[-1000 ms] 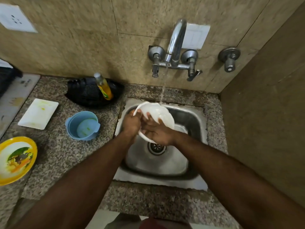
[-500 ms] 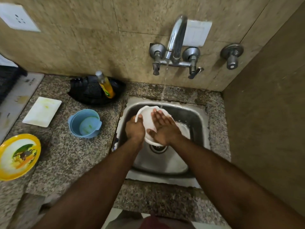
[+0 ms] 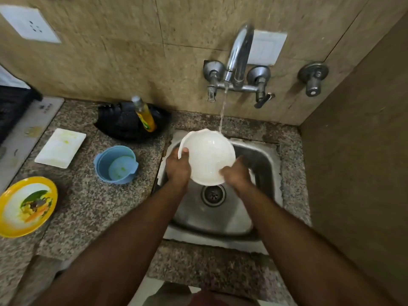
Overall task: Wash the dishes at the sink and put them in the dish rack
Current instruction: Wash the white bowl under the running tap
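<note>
A white bowl (image 3: 207,155) is held over the steel sink (image 3: 262,164), its inside facing up. My left hand (image 3: 177,167) grips its left rim with the thumb over the edge. On the lower right rim, my right hand (image 3: 237,174) holds the bowl with its fingers curled underneath. Water runs from the tap (image 3: 239,54) in a thin stream that meets the bowl's far rim. The black dish rack (image 3: 123,124) sits on the counter left of the sink.
A yellow soap bottle (image 3: 144,114) stands in the rack. On the granite counter lie a blue cup (image 3: 116,164), a white rectangular plate (image 3: 60,147) and a soiled yellow-rimmed plate (image 3: 26,205). A wall stands close on the right.
My right hand has left the bowl's inside, where it was rubbing, and now grips the lower right rim. The bowl has turned to face up under the stream.
</note>
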Tool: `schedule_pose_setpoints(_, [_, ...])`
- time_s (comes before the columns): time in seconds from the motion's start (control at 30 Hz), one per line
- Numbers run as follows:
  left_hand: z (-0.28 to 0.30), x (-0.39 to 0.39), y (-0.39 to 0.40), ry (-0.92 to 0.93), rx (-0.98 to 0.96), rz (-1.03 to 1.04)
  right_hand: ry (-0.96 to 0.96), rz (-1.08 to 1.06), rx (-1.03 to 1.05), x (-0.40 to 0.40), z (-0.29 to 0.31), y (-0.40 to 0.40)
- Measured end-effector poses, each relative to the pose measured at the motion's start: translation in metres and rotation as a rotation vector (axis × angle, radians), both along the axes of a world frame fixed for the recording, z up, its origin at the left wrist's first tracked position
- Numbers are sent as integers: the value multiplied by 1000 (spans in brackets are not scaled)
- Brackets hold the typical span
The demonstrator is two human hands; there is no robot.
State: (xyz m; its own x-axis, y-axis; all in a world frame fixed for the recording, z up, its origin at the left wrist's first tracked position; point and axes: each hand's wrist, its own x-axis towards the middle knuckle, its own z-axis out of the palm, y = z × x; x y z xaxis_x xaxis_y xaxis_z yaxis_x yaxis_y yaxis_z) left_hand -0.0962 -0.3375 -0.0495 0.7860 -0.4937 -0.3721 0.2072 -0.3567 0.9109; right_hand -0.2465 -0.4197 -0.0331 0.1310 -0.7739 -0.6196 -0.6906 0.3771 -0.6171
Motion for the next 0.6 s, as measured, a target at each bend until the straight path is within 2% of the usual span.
schedule_pose_setpoints(0.1, [13,0,0,266,-104,-45,-350,-204,180,-11,19,-25])
schedule_pose_setpoints(0.17, [10,-2,-6,364,-51,-92,-354,-181,137,-12,31,-39])
schedule_pose_setpoints(0.3, [-39,4,-43,310,31,-215,-346,-263,-9,-9,46,-53])
schedule_pose_setpoints(0.43, [14,-3,-66,278,58,-254,-467,-316,-106,-15,56,-58])
schedule_pose_setpoints(0.6, [34,-3,-77,309,-113,-131,-594,-369,-141,-16,60,-57])
